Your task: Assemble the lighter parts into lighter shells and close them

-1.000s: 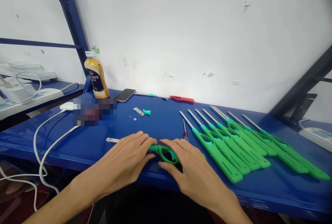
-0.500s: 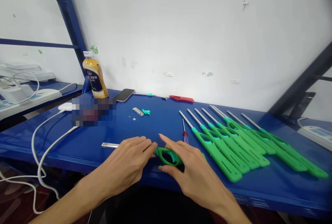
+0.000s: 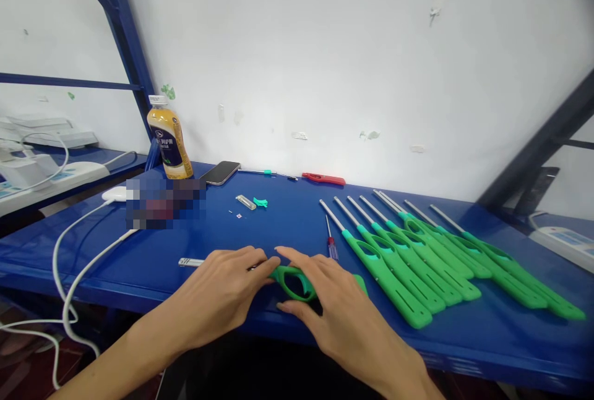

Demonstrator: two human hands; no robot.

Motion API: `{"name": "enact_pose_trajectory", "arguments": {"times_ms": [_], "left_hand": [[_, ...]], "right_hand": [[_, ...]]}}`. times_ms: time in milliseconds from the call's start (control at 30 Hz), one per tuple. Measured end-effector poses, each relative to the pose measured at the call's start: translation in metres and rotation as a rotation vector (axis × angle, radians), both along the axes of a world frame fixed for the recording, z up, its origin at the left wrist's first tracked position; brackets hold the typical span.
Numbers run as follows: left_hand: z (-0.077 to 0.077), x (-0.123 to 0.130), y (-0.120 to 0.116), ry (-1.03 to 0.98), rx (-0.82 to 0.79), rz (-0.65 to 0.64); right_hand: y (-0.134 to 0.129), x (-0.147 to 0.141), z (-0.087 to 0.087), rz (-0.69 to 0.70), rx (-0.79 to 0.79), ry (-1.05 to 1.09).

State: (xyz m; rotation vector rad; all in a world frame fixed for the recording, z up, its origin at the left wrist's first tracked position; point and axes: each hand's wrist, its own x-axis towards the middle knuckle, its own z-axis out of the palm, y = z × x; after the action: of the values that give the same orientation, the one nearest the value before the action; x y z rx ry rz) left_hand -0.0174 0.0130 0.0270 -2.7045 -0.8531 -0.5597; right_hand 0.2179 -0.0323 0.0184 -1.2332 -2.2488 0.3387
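Note:
Near the table's front edge, a green long-nosed lighter [image 3: 281,274] lies sideways between my hands, its metal nozzle pointing left. My left hand [image 3: 232,285] is closed round it where the nozzle meets the green body, hiding that joint. My right hand [image 3: 336,301] grips the handle, thumb below and fingers above, just right of the finger ring with its turquoise trigger. The handle's end shows past my right hand. A small screwdriver [image 3: 333,248] lies just beyond that hand. Several similar green lighters [image 3: 394,282] lie side by side to the right.
Farther back are a clear plastic piece [image 3: 245,202], a loose turquoise trigger [image 3: 260,203], a thin rod with a turquoise collar [image 3: 267,172] and a red handle shell [image 3: 323,178]. A phone [image 3: 223,172], drink bottle [image 3: 171,143] and white cables [image 3: 88,264] are at left.
The lighter and both hands have shifted slightly left. My right hand's fingers have moved a little over the ring, and more of the handle's end shows. The view has tilted slightly.

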Motion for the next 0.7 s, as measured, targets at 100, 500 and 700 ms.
{"name": "enact_pose_trajectory", "arguments": {"times_ms": [100,500,700], "left_hand": [[0.0,-0.008,0.003,-0.042,-0.03,0.019],[0.018,-0.015,0.005,-0.24,0.06,0.016],[0.004,-0.008,-0.001,-0.149,0.083,-0.001]], "right_hand": [[-0.003,0.003,0.002,-0.029,0.059,-0.05],[0.012,0.028,0.004,-0.145,0.195,0.126],[0.011,0.027,0.003,-0.128,0.158,0.157]]}}
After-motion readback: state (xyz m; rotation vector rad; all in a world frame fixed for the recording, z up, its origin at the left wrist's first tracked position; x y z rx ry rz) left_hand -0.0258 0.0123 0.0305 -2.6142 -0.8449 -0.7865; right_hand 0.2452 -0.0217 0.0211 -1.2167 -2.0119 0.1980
